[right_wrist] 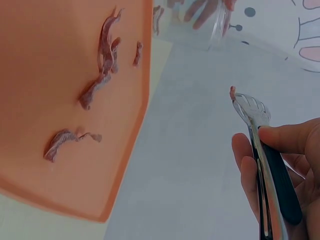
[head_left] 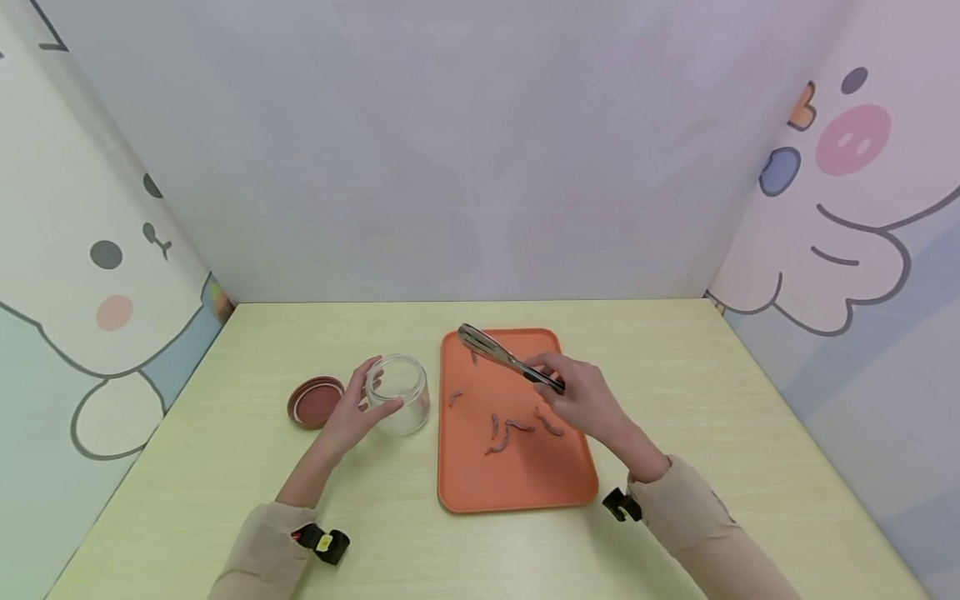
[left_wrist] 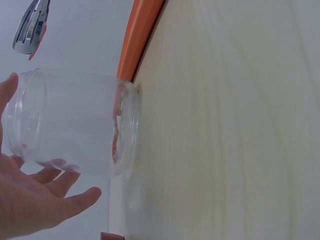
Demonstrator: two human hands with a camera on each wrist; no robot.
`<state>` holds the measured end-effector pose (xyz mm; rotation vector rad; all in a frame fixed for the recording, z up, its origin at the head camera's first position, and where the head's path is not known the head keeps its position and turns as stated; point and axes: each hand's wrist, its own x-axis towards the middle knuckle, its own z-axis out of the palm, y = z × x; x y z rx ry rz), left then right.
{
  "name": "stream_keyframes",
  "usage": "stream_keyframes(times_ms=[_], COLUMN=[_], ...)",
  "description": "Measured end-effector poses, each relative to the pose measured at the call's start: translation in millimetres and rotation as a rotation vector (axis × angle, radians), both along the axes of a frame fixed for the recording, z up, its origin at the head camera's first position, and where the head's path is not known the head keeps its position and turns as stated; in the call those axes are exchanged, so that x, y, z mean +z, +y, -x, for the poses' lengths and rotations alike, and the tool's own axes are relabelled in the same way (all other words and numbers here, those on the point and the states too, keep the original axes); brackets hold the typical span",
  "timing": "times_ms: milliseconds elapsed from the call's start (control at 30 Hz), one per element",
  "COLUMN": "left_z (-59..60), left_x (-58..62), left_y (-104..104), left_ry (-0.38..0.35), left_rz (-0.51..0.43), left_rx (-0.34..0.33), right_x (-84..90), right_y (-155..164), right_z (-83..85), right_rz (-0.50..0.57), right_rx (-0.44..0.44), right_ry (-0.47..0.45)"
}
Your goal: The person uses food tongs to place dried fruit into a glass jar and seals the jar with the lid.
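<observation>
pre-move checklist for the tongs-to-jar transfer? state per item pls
1. Tongs held firm by right hand: ok, fingers wrap the handle.
2. Meat strip in the tongs' tips: ok, a small pink bit shows at the tip in the right wrist view; how secure, cannot tell.
3. Jar steadied by left hand: ok, the fingers lie against the glass.
4. Jar mouth open: ok, lid lies on the table beside it.
5. Jar upright: ok, standing on the table.
6. More strips left on the tray: ok, several.
</observation>
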<state>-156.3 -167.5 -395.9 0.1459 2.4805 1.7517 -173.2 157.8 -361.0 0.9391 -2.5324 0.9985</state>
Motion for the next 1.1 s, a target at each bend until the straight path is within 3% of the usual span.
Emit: stream_keyframes(times_ms=[533, 733, 1100], left_z=[-0.8, -0.8, 14.5], left_x=[2.5, 2.6, -27.5], left_y=[1, 1, -9], left_ry=[-0.006, -0.009, 0.004], left_rz=[-0.006, -0.001, 0.012], left_rx=[0.013, 0.006, 0.006], right_x=[4.2, 6.3, 6.8], right_y=[-40, -53, -70], right_z=[-3.5, -1.0, 0.2], right_rz=[0.041, -0.011, -0.060], right_rx=[0.117, 0.110, 0.089], right_ry=[0.027, 0.062, -0.012])
